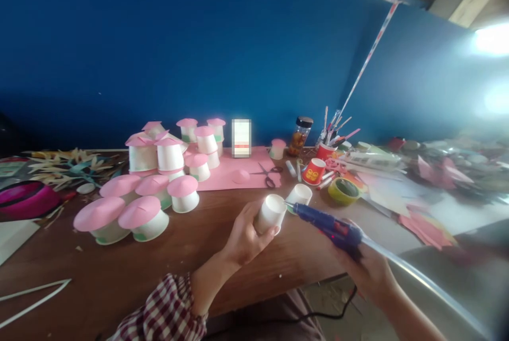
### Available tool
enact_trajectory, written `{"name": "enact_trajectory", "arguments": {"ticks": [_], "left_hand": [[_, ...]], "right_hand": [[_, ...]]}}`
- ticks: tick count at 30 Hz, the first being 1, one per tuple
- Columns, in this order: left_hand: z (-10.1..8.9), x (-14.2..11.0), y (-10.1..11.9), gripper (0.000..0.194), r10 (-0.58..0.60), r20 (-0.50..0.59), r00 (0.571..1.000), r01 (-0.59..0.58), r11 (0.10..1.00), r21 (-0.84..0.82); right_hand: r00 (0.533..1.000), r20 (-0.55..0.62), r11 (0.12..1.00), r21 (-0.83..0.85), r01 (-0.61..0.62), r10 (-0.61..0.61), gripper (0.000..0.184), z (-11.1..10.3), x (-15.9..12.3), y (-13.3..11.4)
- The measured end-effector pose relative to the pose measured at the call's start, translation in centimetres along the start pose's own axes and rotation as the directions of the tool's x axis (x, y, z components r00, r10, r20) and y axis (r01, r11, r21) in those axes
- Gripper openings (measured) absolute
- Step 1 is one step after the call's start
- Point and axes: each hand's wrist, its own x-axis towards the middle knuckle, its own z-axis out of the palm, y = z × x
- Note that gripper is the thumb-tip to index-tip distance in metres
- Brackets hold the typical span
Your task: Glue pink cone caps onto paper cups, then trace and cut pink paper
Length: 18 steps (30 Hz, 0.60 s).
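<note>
Nearest the wearer, to the right of the white cup [272,218], the right hand [368,264] is wrapped round a blue glue gun [330,224], a long clear stick [421,274] trailing from its back. The left hand [246,235] clasps the white cup low on its side, probably to leave the upper rim free for the nozzle, which points at it (whether they touch, I cannot tell). Just beyond the white cup, a second cup [301,198] stands on the worktop [199,261], seemingly within easy reach. Left of the white cup cluster pink-topped cups [183,187], perhaps grouped there to keep the working space open. Farther behind it, scissors [267,172] lie on a pink sheet [222,176].
</note>
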Motion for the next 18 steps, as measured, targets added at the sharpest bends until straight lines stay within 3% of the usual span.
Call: {"name": "enact_trajectory", "arguments": {"ticks": [3, 6, 12, 18], "left_hand": [[-0.1, 0.0, 0.2, 0.048, -0.005, -0.003, 1.000, 0.005, 1.000, -0.019], [-0.2, 0.0, 0.3, 0.047, -0.011, -0.005, 1.000, 0.011, 1.000, -0.025], [-0.2, 0.0, 0.4, 0.047, -0.041, 0.012, 0.999, 0.042, 0.998, -0.040], [-0.3, 0.2, 0.5, 0.045, -0.037, 0.003, 0.999, 0.037, 0.999, -0.022]], "right_hand": [[0.986, 0.077, 0.989, -0.024, 0.149, -0.147, 0.032, -0.3, 0.7, -0.8], [0.977, 0.082, 0.979, -0.034, 0.200, -0.197, 0.035, -0.3, 1.1, -1.5], [0.976, 0.068, 0.974, -0.082, 0.213, -0.208, 0.038, -0.1, 0.8, -0.5], [0.958, 0.156, 0.966, -0.053, 0.253, -0.242, 0.042, -0.8, 0.4, -0.1]]}}
